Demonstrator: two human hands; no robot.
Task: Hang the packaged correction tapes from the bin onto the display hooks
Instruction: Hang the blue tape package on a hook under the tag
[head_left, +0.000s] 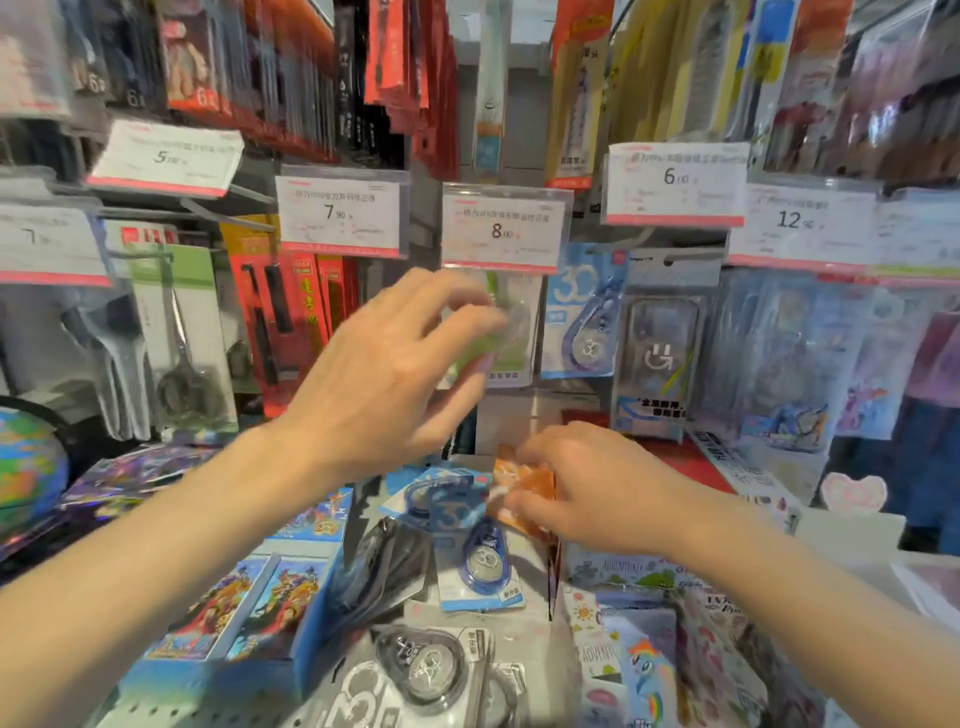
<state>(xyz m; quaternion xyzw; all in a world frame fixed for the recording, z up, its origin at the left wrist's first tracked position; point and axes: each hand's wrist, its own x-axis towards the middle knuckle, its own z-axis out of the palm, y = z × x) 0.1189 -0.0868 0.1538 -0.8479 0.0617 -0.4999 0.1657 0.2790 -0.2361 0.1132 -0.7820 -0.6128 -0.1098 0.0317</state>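
Right grip pinches an orange packet in the bin; left grip, fingers spread, reaches a green pack. Advise aligning hole squarely with hook.

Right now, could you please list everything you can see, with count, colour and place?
green packaged correction tape: one, hanging under the 8.00 price tag, left fingers at it
blue packaged correction tapes: at least two, lying in the bin
orange packet: one, in the bin, under the right hand
grey packaged correction tapes: at least one, near bottom
white price tags: several, on hook ends
scissors pack: one, green-topped, hanging left
globe: one, multicoloured, far left
left hand: raised at the hooks
right hand: low, grips the orange packet
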